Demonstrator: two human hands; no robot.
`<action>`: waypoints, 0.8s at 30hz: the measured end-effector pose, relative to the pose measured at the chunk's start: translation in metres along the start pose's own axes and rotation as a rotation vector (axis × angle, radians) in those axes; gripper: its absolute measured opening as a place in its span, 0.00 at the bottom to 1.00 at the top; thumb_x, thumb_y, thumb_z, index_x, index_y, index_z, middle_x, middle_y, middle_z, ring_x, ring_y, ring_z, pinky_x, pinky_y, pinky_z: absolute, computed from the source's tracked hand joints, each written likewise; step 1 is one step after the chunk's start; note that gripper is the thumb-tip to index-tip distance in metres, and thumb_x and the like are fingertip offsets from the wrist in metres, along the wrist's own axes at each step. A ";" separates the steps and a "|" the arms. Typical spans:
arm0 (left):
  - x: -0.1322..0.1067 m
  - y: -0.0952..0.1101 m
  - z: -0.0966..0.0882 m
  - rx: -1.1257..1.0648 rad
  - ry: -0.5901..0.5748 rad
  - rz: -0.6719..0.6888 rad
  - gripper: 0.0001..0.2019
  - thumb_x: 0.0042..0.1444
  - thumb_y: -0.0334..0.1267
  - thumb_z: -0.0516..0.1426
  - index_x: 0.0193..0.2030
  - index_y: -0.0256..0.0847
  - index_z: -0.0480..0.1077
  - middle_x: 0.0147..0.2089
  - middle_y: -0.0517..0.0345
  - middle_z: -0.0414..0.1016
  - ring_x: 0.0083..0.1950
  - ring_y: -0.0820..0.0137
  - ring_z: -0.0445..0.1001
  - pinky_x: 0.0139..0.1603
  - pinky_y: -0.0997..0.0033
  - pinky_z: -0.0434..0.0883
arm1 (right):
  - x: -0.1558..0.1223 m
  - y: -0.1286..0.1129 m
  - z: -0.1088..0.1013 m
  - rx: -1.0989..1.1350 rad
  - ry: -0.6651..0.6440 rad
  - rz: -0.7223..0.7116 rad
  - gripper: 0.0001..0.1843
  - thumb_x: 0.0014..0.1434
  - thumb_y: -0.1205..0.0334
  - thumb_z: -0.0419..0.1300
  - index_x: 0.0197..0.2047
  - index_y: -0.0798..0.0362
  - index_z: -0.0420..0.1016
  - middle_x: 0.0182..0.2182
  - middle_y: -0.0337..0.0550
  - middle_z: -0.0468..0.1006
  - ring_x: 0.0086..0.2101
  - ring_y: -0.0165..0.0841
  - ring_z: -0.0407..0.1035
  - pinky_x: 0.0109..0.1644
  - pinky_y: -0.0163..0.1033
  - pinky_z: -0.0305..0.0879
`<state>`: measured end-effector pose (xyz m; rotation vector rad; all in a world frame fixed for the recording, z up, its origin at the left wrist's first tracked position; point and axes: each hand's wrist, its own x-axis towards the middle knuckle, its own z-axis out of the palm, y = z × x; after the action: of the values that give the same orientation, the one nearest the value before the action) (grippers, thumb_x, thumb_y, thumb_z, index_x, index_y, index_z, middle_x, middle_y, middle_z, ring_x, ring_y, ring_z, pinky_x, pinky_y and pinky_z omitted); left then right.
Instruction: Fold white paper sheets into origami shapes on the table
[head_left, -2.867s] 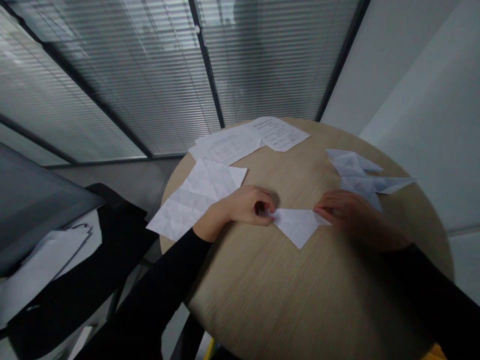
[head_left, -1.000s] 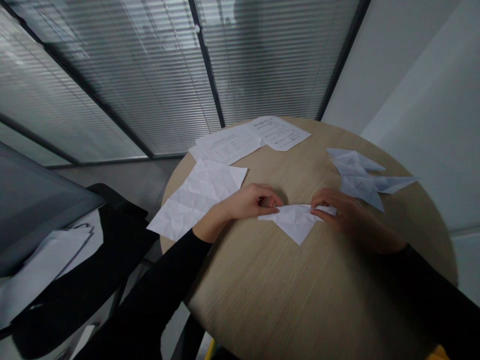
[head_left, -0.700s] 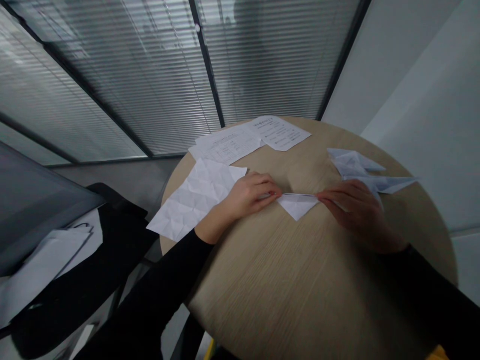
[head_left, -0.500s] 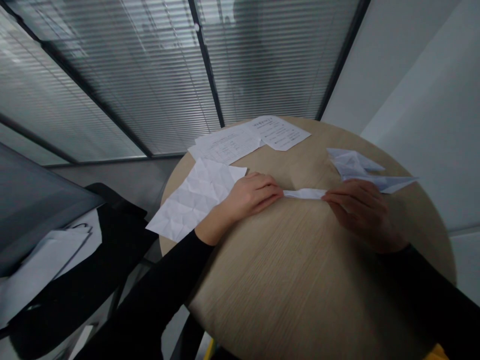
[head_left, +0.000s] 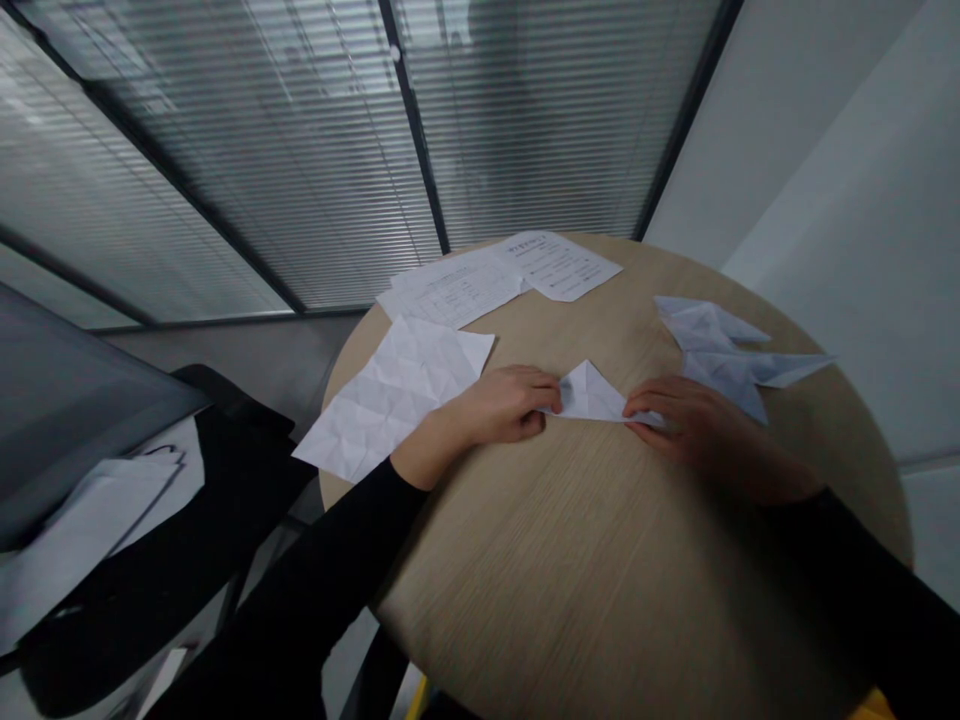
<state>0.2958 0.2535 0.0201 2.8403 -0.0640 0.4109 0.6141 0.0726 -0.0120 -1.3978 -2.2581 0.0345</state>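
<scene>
A folded piece of white paper (head_left: pixel 589 393) lies on the round wooden table, its triangular peak pointing away from me. My left hand (head_left: pixel 510 403) grips its left end, the fingers curled over it. At the right end, my right hand (head_left: pixel 686 425) pinches the paper between thumb and fingers, and a small corner shows there. Just beyond my right hand rests a folded paper shape with pointed flaps (head_left: pixel 720 350). An unfolded, heavily creased sheet (head_left: pixel 397 395) lies beside my left wrist, partly behind the forearm.
Printed sheets (head_left: pixel 499 275) lie at the far edge of the round table (head_left: pixel 525 570). To the left, a black chair (head_left: pixel 172 545) carries more papers (head_left: pixel 97 530). Glass panels with blinds (head_left: pixel 300 150) and a pale wall (head_left: pixel 847 200) stand behind the table.
The folded paper went from a narrow strip to a triangle with its peak showing. My right hand moved left and slightly lower; my left hand shifted slightly and its fingers curled more.
</scene>
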 end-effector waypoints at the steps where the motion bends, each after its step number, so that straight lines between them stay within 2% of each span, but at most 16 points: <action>1: 0.000 -0.001 0.000 -0.006 -0.002 -0.008 0.15 0.62 0.25 0.60 0.51 0.43 0.81 0.54 0.48 0.87 0.56 0.58 0.84 0.63 0.57 0.79 | 0.000 0.000 0.000 0.006 -0.001 -0.002 0.07 0.73 0.65 0.68 0.51 0.43 0.84 0.46 0.44 0.90 0.48 0.46 0.85 0.54 0.54 0.81; 7: -0.005 -0.004 0.000 -0.057 0.010 -0.040 0.16 0.61 0.24 0.59 0.51 0.43 0.82 0.56 0.48 0.87 0.58 0.58 0.85 0.61 0.59 0.81 | 0.000 -0.004 -0.003 0.002 -0.016 0.022 0.09 0.75 0.66 0.67 0.51 0.43 0.89 0.48 0.48 0.92 0.48 0.47 0.86 0.56 0.55 0.83; 14: -0.007 -0.007 -0.005 -0.029 0.018 -0.029 0.19 0.60 0.21 0.58 0.50 0.43 0.82 0.52 0.50 0.87 0.55 0.59 0.86 0.58 0.61 0.81 | -0.001 -0.003 -0.004 0.033 -0.002 0.023 0.10 0.73 0.66 0.68 0.50 0.43 0.89 0.47 0.46 0.92 0.48 0.47 0.87 0.55 0.55 0.84; 24: -0.009 -0.018 -0.008 -0.059 0.004 0.005 0.21 0.63 0.18 0.57 0.50 0.45 0.86 0.54 0.53 0.92 0.58 0.60 0.89 0.63 0.59 0.81 | -0.008 0.000 -0.007 0.132 0.017 0.097 0.12 0.72 0.66 0.66 0.54 0.47 0.90 0.51 0.50 0.91 0.51 0.46 0.87 0.57 0.55 0.86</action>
<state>0.2869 0.2731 0.0200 2.7822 -0.0815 0.4096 0.6196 0.0639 -0.0094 -1.4307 -2.1309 0.1988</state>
